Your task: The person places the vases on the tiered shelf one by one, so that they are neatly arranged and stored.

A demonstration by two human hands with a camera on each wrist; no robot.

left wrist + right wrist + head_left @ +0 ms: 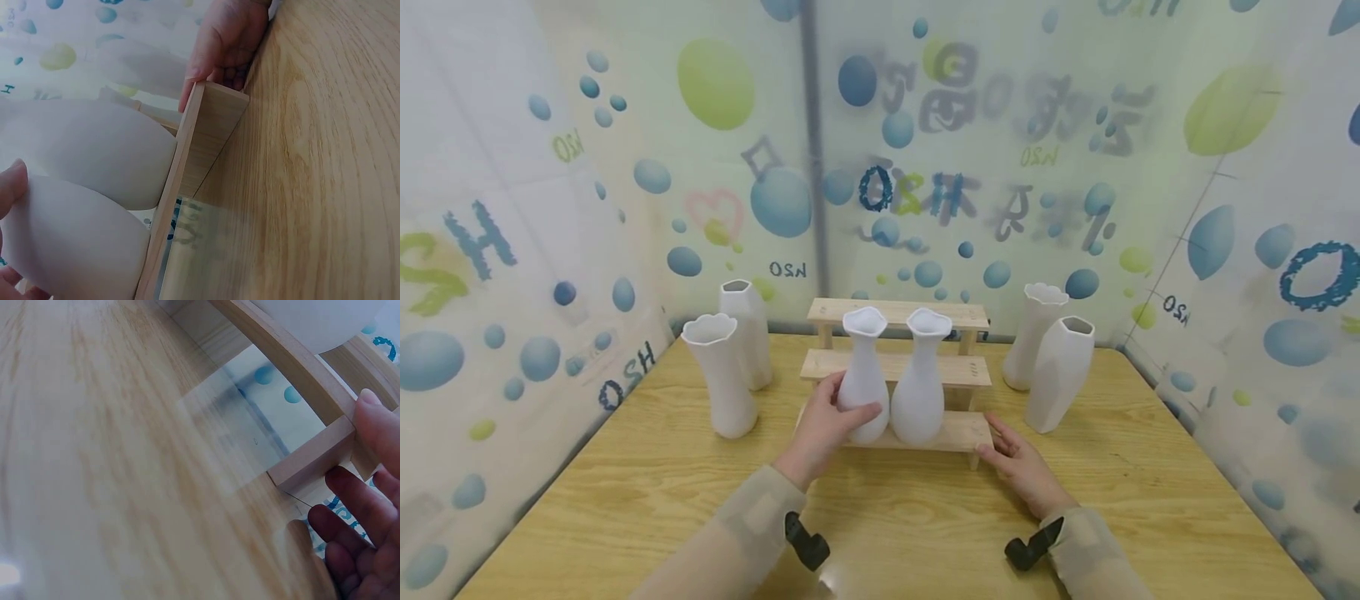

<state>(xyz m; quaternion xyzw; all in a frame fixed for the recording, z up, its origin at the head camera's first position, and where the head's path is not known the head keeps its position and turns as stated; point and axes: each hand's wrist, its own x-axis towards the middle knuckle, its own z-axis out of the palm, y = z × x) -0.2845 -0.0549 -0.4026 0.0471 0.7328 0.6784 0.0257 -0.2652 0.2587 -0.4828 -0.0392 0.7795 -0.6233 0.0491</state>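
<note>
On the bottom step of a three-tier wooden stand (pixel 827 364), two white bulbous vases with wavy rims stand side by side. My left hand (pixel 829 423) grips the left vase (pixel 864 375) round its belly, thumb across the front and fingers on its far left side. The right vase (pixel 918 379) stands close beside it. At the step's right end, my right hand (pixel 1021 468) holds the stand's corner. In the right wrist view its thumb (pixel 370 400) lies at the step's front edge, and its fingers are bent by the side support (pixel 319 453).
Left of the stand are a wavy-rimmed vase (pixel 724 383) and an angular vase (pixel 751 333). Another wavy-rimmed vase (pixel 1033 333) and an angular vase (pixel 1062 375) stand to the right. All rest on the wooden table (pixel 910 525); printed curtains (pixel 737 150) surround it.
</note>
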